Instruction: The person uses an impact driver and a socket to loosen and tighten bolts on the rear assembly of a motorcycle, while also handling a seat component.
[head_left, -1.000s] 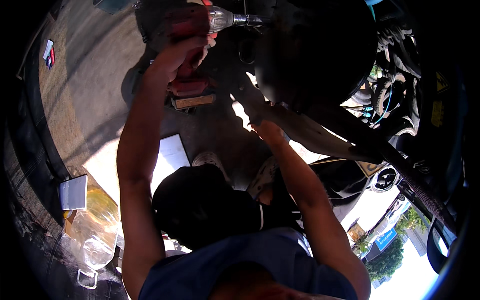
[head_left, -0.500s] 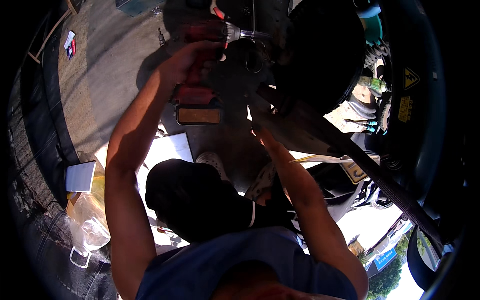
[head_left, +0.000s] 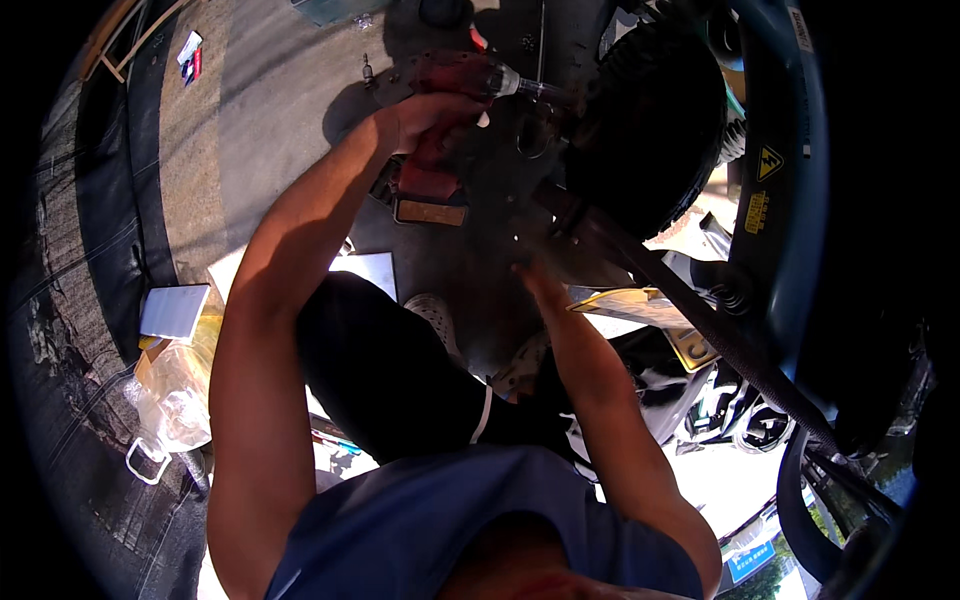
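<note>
My left hand (head_left: 435,115) is wrapped round a red cordless impact wrench (head_left: 450,75), whose long silver socket (head_left: 540,90) points right toward the hub side of a black wheel (head_left: 650,120); whether it touches anything there is too dark to tell. The wrench's battery end (head_left: 430,180) hangs lower, beside a tan-faced block (head_left: 430,210). My right hand (head_left: 530,275) is lower, at the underside of dark vehicle parts near a braided strap or tube (head_left: 680,300); its fingers are blurred and in shadow, so what they touch is hidden.
Blue-black bodywork (head_left: 800,250) with a yellow warning label curves along the right, above a yellow plate (head_left: 690,350). A small socket fitting (head_left: 367,70) lies on the concrete floor (head_left: 260,120). At left are a white board (head_left: 175,310), a plastic bag (head_left: 170,410) and a wooden frame (head_left: 120,40).
The view has shifted, so the wrench, wheel and bodywork sit differently in the picture. My left hand still grips the wrench, now farther right in the frame; my right hand stays low under the vehicle.
</note>
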